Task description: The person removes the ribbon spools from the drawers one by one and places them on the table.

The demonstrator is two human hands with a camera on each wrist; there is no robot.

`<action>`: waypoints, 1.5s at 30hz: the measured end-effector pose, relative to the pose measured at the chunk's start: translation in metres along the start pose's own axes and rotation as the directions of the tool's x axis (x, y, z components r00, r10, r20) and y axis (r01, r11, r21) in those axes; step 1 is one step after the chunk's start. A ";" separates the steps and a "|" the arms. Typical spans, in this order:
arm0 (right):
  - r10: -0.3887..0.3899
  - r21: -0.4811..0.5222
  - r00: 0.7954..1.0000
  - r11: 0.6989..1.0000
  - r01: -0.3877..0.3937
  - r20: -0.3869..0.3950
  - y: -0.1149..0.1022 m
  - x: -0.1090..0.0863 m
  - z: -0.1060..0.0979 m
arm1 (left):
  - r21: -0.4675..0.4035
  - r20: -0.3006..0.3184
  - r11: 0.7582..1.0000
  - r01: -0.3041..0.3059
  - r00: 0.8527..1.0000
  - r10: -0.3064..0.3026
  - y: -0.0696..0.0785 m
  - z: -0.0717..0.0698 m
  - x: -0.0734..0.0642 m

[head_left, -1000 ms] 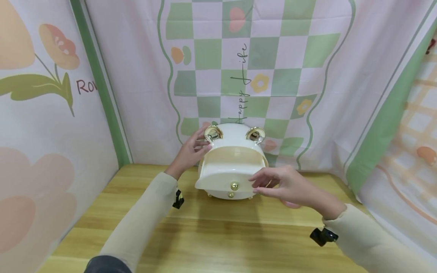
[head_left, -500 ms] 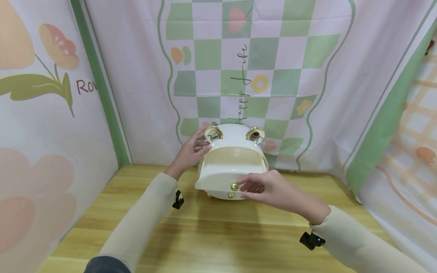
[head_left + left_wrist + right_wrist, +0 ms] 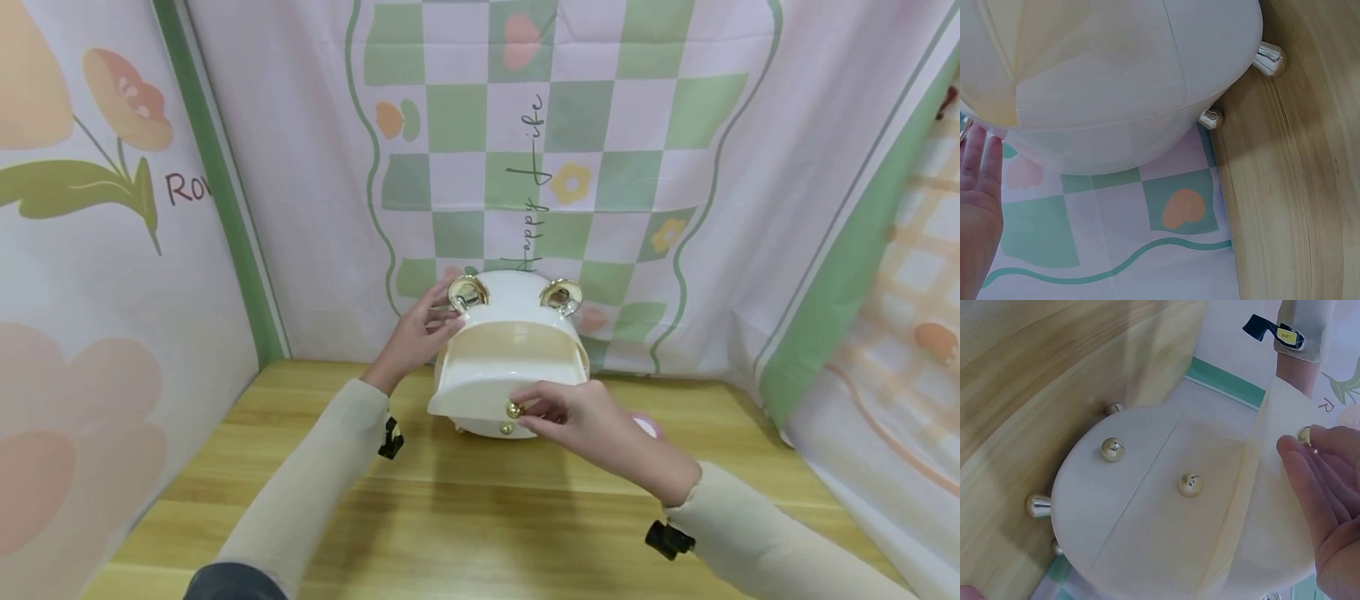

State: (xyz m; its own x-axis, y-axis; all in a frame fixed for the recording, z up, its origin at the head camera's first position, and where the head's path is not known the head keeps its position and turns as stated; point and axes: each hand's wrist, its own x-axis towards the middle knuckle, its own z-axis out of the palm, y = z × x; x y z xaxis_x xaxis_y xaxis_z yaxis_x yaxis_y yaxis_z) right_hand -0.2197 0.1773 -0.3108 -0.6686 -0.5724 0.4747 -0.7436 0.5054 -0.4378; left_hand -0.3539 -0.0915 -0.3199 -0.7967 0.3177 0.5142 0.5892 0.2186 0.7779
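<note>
A white storage box [image 3: 517,293] with two gold-rimmed eyes and gold feet stands on the table against the backdrop. Its top compartment is tipped forward, showing a cream inside, and its front panel [image 3: 468,396] carries a gold knob [image 3: 1305,437]. My right hand [image 3: 577,417] pinches that knob between thumb and fingers. Below it, the right wrist view shows a middle knob [image 3: 1190,485] and a lower knob [image 3: 1113,449] on the box front. My left hand [image 3: 422,335] rests with extended fingers against the box's left side, by the left eye [image 3: 468,294].
On the wooden table [image 3: 465,517], a small pink round thing with a white middle [image 3: 647,426] lies right of the box, partly behind my right wrist. A checkered cloth backdrop [image 3: 525,125] rises directly behind the box, and printed cloth [image 3: 112,292] walls the left side.
My right hand has moved left across the front panel and taken hold of its knob. The pink round thing shows more now. My left hand and the box have stayed put.
</note>
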 end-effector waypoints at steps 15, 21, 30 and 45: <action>-0.009 0.023 0.998 1.000 0.011 -0.058 0.007 0.009 0.002 | -0.005 0.002 1.000 0.015 1.000 -0.015 0.000 0.000 0.000; -0.011 0.022 0.998 1.000 0.012 -0.057 0.012 0.012 -0.001 | -0.002 0.003 1.000 0.012 1.000 -0.012 0.001 0.001 0.001; 0.014 0.007 0.999 1.000 -0.014 -0.052 0.018 0.019 -0.004 | 0.014 -0.001 1.000 0.027 1.000 -0.027 0.004 0.000 0.001; 0.090 0.001 0.995 0.996 -0.090 -0.048 0.029 0.031 -0.005 | 0.017 -0.001 0.999 0.040 0.999 -0.040 0.003 -0.001 0.001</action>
State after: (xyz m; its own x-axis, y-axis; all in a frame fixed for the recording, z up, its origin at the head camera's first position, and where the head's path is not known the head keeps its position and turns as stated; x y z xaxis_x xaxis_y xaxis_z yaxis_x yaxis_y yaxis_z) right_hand -0.2622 0.1775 -0.3056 -0.7323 -0.4929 0.4699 -0.6805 0.5544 -0.4791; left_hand -0.3531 -0.0915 -0.3171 -0.8199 0.3081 0.4826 0.5588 0.2467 0.7918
